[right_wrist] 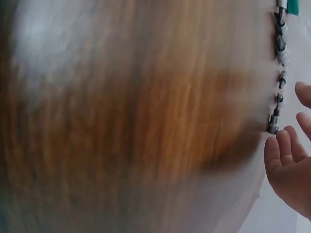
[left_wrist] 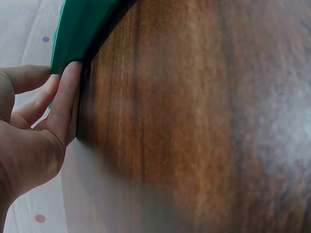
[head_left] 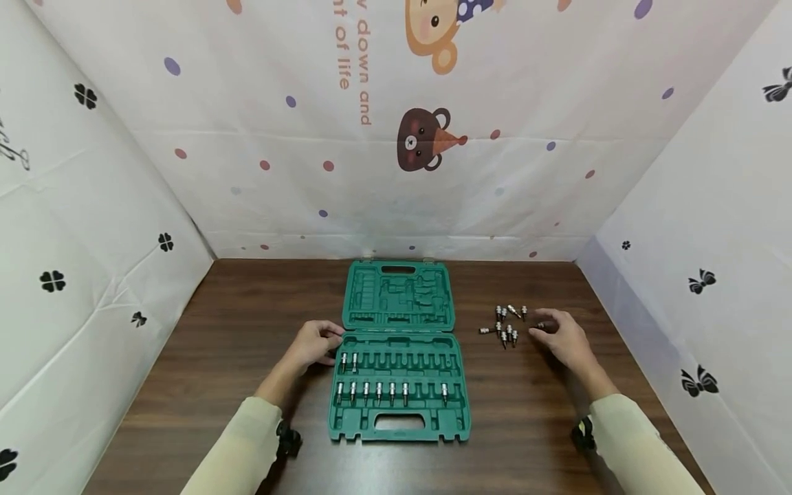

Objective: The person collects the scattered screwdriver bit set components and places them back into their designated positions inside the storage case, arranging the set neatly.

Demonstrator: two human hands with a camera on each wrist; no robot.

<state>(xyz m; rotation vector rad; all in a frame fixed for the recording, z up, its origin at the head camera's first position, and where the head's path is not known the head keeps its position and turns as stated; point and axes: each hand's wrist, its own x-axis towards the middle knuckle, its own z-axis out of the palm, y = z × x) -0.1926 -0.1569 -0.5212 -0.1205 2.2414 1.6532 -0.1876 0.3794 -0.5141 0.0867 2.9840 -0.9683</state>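
Here, left hand against green case, fingers loosely curled.

Lighting: you are getting bright, even light in the head view, edges bowing; both wrist views are blurring, glare whitening the surface.

Setting: makeshift recording booth, not a lived-in room. Dark wood-grain surface enclosed on three sides by hung white sheets printed with cartoon bears, coloured dots, clovers and bows.
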